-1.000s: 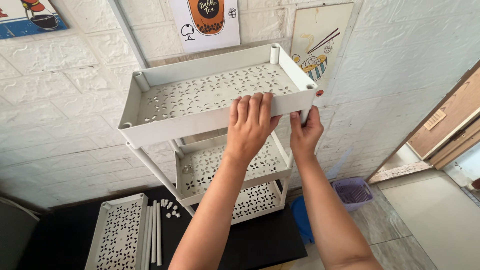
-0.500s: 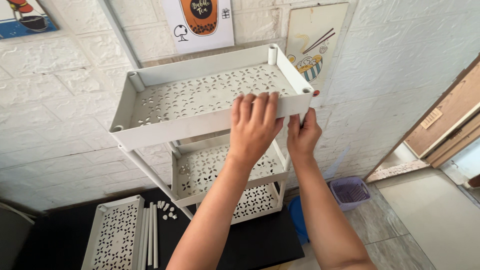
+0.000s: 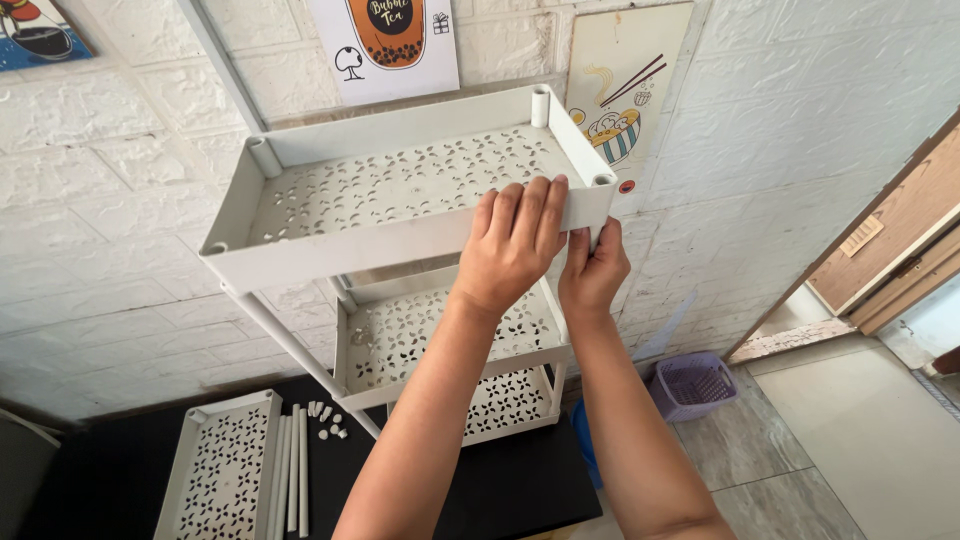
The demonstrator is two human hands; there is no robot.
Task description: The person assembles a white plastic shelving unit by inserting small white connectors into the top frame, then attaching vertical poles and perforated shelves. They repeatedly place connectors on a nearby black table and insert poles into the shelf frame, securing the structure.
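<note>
White perforated shelf tray (image 3: 400, 190), tilted; left hand (image 3: 512, 245) clasping front rim, right hand (image 3: 592, 270) pinching corner underneath.

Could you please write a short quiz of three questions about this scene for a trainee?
1. True or false: the left hand lies over the front rim of the top tray.
2. Where is the right hand? A) under the tray's right front corner B) on the purple basket C) on the floor
3. Fill in: the spare tray lies on a ___ mat.

Key: 1 true; 2 A; 3 black
</note>
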